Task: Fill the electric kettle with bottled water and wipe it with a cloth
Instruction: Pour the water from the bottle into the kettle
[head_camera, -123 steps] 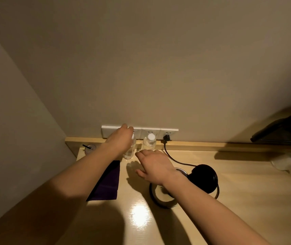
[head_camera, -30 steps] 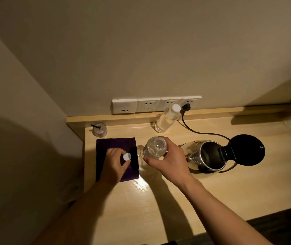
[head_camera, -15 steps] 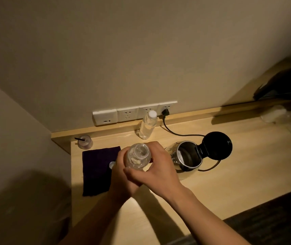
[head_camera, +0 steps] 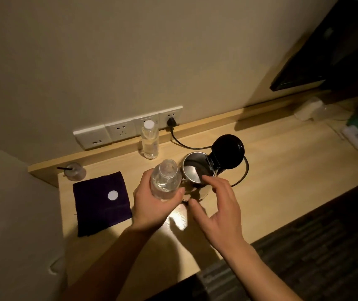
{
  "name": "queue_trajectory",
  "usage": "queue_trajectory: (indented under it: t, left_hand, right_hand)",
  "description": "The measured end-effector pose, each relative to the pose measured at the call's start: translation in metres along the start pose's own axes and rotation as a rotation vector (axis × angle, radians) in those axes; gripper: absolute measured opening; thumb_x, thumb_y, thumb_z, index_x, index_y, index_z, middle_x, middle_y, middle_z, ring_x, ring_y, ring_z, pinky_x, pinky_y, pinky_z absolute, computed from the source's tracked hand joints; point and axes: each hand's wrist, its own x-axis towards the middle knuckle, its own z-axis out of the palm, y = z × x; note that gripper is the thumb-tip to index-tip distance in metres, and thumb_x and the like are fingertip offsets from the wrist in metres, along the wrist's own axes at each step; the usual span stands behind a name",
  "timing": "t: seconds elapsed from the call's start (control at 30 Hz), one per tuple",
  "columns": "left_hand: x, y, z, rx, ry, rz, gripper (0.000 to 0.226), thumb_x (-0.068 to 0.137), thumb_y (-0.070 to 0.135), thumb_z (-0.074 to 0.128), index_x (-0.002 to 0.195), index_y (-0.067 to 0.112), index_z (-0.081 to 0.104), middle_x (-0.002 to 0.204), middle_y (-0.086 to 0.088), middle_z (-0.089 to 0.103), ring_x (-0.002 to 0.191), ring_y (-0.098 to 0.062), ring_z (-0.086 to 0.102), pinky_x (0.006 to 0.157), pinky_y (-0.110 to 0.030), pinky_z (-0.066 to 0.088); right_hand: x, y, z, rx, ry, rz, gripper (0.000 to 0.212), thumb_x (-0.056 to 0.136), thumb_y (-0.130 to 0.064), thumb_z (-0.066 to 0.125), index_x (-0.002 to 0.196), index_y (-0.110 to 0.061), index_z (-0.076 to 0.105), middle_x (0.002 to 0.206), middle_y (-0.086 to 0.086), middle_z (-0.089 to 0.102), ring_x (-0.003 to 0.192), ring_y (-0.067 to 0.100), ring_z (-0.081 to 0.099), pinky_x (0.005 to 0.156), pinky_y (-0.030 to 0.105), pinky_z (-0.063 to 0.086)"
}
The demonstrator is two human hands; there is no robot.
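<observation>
Our left hand (head_camera: 152,210) fingers wrap the uncapped clear plastic water bottle (head_camera: 165,181); right hand (head_camera: 219,210) fingers spread. The open steel electric kettle (head_camera: 195,177) at two o'clock awaits pouring, then wiping.

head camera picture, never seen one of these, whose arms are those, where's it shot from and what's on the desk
There is no machine here. A camera worn on a person's head looks down at their own two bare arms. The left hand grips an uncapped water bottle. The right hand is open, holding nothing, beside a steel kettle whose black lid is flipped open. On the wooden desk lie a dark cloth with the white bottle cap resting on it, a second, capped bottle by the wall sockets, and a small cup in the corner.
</observation>
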Motion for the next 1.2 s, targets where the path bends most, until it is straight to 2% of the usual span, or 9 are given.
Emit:
queue_trajectory:
  t: [0.07,0.13,0.2,0.37,0.57,0.67,0.83,1.03,1.2]
  left_hand:
    - [-0.001,0.002,0.003,0.015,-0.038,0.023,0.062,0.061,0.042,0.09,0.109,0.062,0.056,0.107,0.028,0.071,0.097,0.003,0.07,0.073,-0.01,0.054]
    - [-0.002,0.005,0.004,0.004,-0.072,0.044,0.06,0.063,0.038,0.089,0.108,0.061,0.058,0.106,0.028,0.071,0.097,0.004,0.07,0.074,-0.009,0.053]
    - [-0.002,0.004,0.004,-0.006,-0.122,0.052,0.057,0.065,0.035,0.088,0.109,0.058,0.06,0.108,0.025,0.073,0.098,0.001,0.071,0.077,-0.01,0.054]
    - [0.002,-0.004,0.002,0.02,-0.21,0.059,0.056,0.069,0.032,0.088,0.113,0.054,0.062,0.112,0.019,0.074,0.1,-0.003,0.073,0.079,-0.011,0.054]
    - [0.007,-0.012,0.004,0.031,-0.303,0.021,0.052,0.07,0.034,0.087,0.113,0.053,0.064,0.115,0.014,0.075,0.105,-0.009,0.073,0.082,-0.014,0.055]
    - [0.009,-0.016,0.003,0.049,-0.348,-0.011,0.049,0.072,0.035,0.086,0.114,0.048,0.065,0.114,0.011,0.076,0.104,-0.011,0.073,0.081,-0.016,0.056]
    - [0.015,-0.009,-0.002,0.141,-0.442,-0.009,0.043,0.075,0.042,0.083,0.112,0.054,0.066,0.114,0.018,0.075,0.104,-0.005,0.072,0.08,-0.014,0.055]
    - [0.026,0.0,-0.006,0.159,-0.574,-0.113,0.033,0.076,0.046,0.08,0.102,0.029,0.071,0.093,0.002,0.077,0.082,-0.014,0.073,0.072,-0.031,0.061]
    - [0.036,0.007,-0.011,0.215,-0.708,-0.186,0.016,0.081,0.047,0.076,0.075,0.036,0.066,0.072,0.009,0.067,0.068,-0.01,0.067,0.073,-0.037,0.06]
  right_hand:
    - [-0.016,0.042,-0.005,-0.101,0.066,0.064,0.056,0.09,-0.052,0.063,0.135,-0.02,0.058,0.129,-0.009,0.06,0.121,0.003,0.053,0.101,0.027,0.046]
    - [-0.028,0.083,-0.002,-0.239,0.01,0.153,0.063,0.09,-0.056,0.059,0.141,-0.018,0.055,0.138,0.0,0.06,0.127,0.013,0.053,0.105,0.04,0.048]
    - [-0.036,0.116,0.004,-0.367,-0.081,0.207,0.069,0.091,-0.06,0.055,0.146,-0.019,0.048,0.148,0.003,0.056,0.135,0.02,0.051,0.11,0.043,0.045]
    - [-0.036,0.161,0.036,-0.567,-0.188,0.221,0.076,0.093,-0.065,0.048,0.153,-0.02,0.039,0.164,0.007,0.041,0.151,0.026,0.038,0.118,0.043,0.035]
    - [-0.029,0.178,0.063,-0.578,-0.263,0.254,0.081,0.094,-0.065,0.043,0.16,-0.019,0.03,0.171,0.006,0.026,0.158,0.024,0.022,0.124,0.042,0.026]
    - [-0.031,0.182,0.068,-0.616,-0.266,0.208,0.082,0.096,-0.063,0.042,0.16,-0.014,0.032,0.171,0.009,0.027,0.159,0.025,0.021,0.125,0.042,0.023]
    - [-0.033,0.183,0.069,-0.662,-0.281,0.205,0.082,0.098,-0.064,0.036,0.162,-0.012,0.03,0.172,0.009,0.023,0.16,0.024,0.016,0.126,0.04,0.018]
    - [-0.034,0.185,0.069,-0.68,-0.273,0.189,0.08,0.099,-0.063,0.035,0.161,-0.011,0.032,0.171,0.009,0.026,0.16,0.023,0.018,0.127,0.039,0.019]
    - [-0.033,0.187,0.071,-0.68,-0.272,0.183,0.08,0.1,-0.064,0.032,0.161,-0.012,0.031,0.171,0.008,0.027,0.16,0.022,0.017,0.127,0.038,0.018]
